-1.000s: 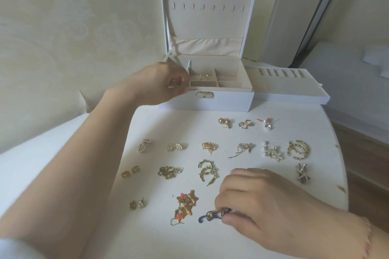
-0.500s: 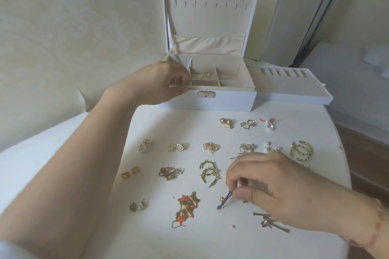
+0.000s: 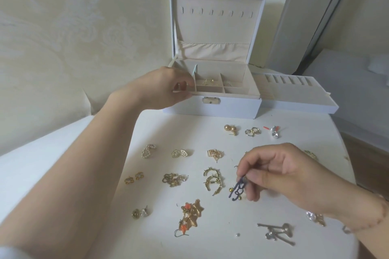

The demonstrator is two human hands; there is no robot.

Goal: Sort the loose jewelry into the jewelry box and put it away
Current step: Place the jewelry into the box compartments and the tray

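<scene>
The right hand (image 3: 282, 174) pinches a small dark blue earring (image 3: 237, 189) between thumb and fingertips, lifted just above the desk (image 3: 210, 242) near the gold hoops (image 3: 212, 181). It is light, thin and easily bent (a bead seems to dangle from it, though blur makes that uncertain), so a gentle grip on the upper loop suits it. The left hand (image 3: 166, 88) curls over the front-left corner of the open jewelry box (image 3: 214, 107); whether it holds anything I cannot tell.
</scene>
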